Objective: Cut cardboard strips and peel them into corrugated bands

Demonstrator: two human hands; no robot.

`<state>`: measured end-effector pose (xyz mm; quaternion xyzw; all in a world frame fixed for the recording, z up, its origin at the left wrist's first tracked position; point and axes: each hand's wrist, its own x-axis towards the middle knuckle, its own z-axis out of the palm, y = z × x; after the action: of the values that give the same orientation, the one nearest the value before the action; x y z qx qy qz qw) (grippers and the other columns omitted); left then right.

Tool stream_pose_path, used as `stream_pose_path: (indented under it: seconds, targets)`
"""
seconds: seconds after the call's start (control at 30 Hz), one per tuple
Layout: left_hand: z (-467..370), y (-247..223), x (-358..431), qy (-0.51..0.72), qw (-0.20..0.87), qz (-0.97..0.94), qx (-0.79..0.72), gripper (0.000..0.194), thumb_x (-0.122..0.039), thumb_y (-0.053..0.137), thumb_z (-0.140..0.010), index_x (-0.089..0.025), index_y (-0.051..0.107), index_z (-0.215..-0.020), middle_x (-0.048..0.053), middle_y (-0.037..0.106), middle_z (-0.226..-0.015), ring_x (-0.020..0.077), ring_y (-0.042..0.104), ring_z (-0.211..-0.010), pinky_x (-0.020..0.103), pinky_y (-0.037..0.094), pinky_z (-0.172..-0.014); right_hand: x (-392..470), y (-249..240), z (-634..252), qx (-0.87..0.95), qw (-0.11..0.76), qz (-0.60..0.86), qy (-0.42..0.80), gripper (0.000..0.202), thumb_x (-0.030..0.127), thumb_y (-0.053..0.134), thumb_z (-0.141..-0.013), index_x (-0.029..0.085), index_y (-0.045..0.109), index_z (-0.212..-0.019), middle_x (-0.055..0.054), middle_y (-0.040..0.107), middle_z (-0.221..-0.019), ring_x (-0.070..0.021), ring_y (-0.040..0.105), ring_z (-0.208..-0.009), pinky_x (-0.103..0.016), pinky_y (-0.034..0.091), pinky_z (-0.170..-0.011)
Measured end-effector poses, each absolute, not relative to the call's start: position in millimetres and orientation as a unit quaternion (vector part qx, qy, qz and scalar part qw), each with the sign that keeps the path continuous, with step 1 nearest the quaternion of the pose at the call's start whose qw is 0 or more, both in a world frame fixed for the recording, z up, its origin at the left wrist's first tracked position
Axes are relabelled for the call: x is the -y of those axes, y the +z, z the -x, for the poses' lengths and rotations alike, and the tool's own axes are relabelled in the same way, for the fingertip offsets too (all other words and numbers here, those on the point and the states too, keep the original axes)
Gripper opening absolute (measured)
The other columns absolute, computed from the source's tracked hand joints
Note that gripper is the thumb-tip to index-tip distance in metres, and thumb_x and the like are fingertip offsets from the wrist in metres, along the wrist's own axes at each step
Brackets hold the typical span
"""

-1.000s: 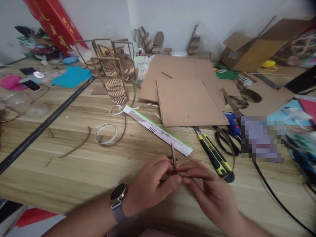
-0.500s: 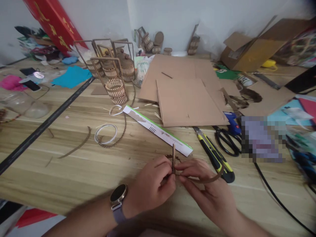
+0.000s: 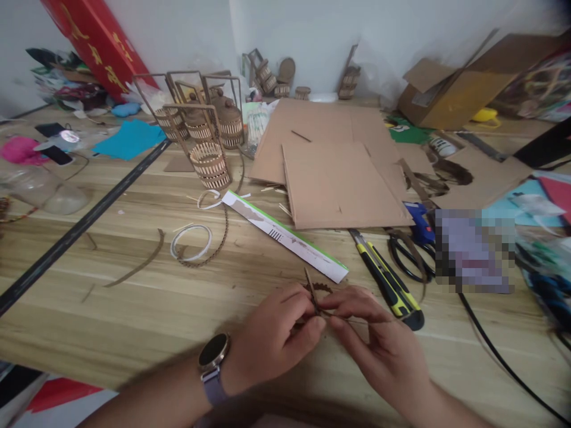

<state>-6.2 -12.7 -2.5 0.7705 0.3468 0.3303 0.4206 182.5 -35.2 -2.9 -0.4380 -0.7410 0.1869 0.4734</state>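
Note:
Close together above the table's near side, my two hands work on thin brown cardboard strips. My left hand (image 3: 285,327), with a watch (image 3: 215,352) on its wrist, pinches a short strip (image 3: 309,280) whose end sticks up past the fingers. Just behind the fingertips shows a curved, ridged strip (image 3: 323,288), partly covered by the hands. Between thumb and fingers of my right hand (image 3: 379,342) runs a long thin strip (image 3: 416,257); its free part curls to the right, over the scissors. How the strips join is hidden by my fingers.
A yellow-black utility knife (image 3: 386,279) and black scissors (image 3: 408,255) lie right of my hands. Beyond are a white-and-green cardboard piece (image 3: 285,235), cardboard sheets (image 3: 343,184), a white ring (image 3: 191,242) and small slatted baskets (image 3: 209,166) with handles.
The long strip in my right hand has swung outward, from near the knife to over the scissors. The short upright strip now leans left, and my left thumb has shifted slightly right.

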Motion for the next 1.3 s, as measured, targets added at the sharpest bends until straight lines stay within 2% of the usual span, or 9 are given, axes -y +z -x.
stream_pose_path:
  seconds: [0.1, 0.3, 0.43, 0.57, 0.8, 1.13, 1.3]
  targets:
    - [5.9, -4.0, 13.0, 0.314, 0.427, -0.769, -0.357, 0.028, -0.038, 0.047, -0.101, -0.019, 0.052, -0.081, 0.003, 0.056, -0.081, 0.0167, 0.054, -0.077, 0.028, 0.041, -0.068, 36.0, -2.5, -182.4, 0.749, 0.474, 0.431, 0.171, 0.015, 0.014, 0.063, -0.087, 0.027, 0.061, -0.094, -0.001, 0.076, -0.088, -0.0179, 0.073, -0.083, -0.033, 0.059, -0.074]
    - [3.4, -1.3, 13.9, 0.297, 0.408, -0.777, -0.377, 0.019, -0.018, 0.042, -0.097, -0.019, 0.052, -0.081, 0.005, 0.060, -0.087, 0.0179, 0.056, -0.083, 0.029, 0.045, -0.073, 34.9, 0.4, -181.5, 0.769, 0.452, 0.427, 0.149, 0.012, 0.015, 0.061, -0.089, 0.027, 0.061, -0.093, 0.000, 0.076, -0.087, -0.0182, 0.073, -0.082, -0.035, 0.059, -0.076]
    - [3.1, -1.2, 13.9, 0.301, 0.395, -0.783, -0.374, 0.017, -0.012, 0.042, -0.094, -0.019, 0.053, -0.082, 0.005, 0.060, -0.089, 0.0179, 0.057, -0.085, 0.029, 0.046, -0.075, 34.0, -0.2, -180.3, 0.774, 0.436, 0.440, 0.132, 0.008, 0.021, 0.065, -0.090, 0.028, 0.064, -0.093, -0.001, 0.077, -0.089, -0.0192, 0.073, -0.084, -0.035, 0.059, -0.074]
    - [3.3, -2.2, 14.1, 0.305, 0.377, -0.794, -0.367, 0.019, -0.011, 0.042, -0.092, -0.020, 0.049, -0.077, 0.004, 0.058, -0.085, 0.0171, 0.056, -0.082, 0.028, 0.045, -0.072, 33.3, -1.4, -180.4, 0.782, 0.439, 0.424, 0.128, 0.010, 0.018, 0.062, -0.091, 0.028, 0.062, -0.093, 0.000, 0.077, -0.088, -0.0180, 0.074, -0.082, -0.035, 0.058, -0.074]
    - [3.6, -1.1, 14.3, 0.317, 0.375, -0.794, -0.359, 0.019, -0.011, 0.043, -0.090, -0.021, 0.046, -0.074, 0.003, 0.056, -0.080, 0.0160, 0.054, -0.077, 0.027, 0.043, -0.069, 33.5, 1.7, -182.9, 0.772, 0.446, 0.424, 0.157, 0.015, 0.014, 0.061, -0.089, 0.028, 0.059, -0.093, 0.001, 0.077, -0.086, -0.0178, 0.074, -0.078, -0.035, 0.058, -0.075]
    - [5.4, 0.2, 13.9, 0.321, 0.404, -0.787, -0.338, 0.020, -0.013, 0.043, -0.092, -0.021, 0.043, -0.074, 0.003, 0.055, -0.081, 0.0156, 0.053, -0.078, 0.027, 0.042, -0.070, 37.3, -3.9, -183.5, 0.728, 0.466, 0.458, 0.207, 0.011, 0.018, 0.063, -0.089, 0.028, 0.061, -0.092, 0.002, 0.077, -0.086, -0.0168, 0.072, -0.081, -0.030, 0.058, -0.074]
    - [6.0, -1.4, 13.9, 0.308, 0.429, -0.772, -0.353, 0.021, -0.026, 0.045, -0.099, -0.020, 0.048, -0.079, 0.002, 0.054, -0.083, 0.0160, 0.053, -0.079, 0.028, 0.041, -0.071, 38.6, -6.4, -182.6, 0.738, 0.469, 0.445, 0.193, 0.012, 0.016, 0.062, -0.089, 0.027, 0.060, -0.094, 0.000, 0.075, -0.090, -0.0164, 0.072, -0.086, -0.031, 0.058, -0.077]
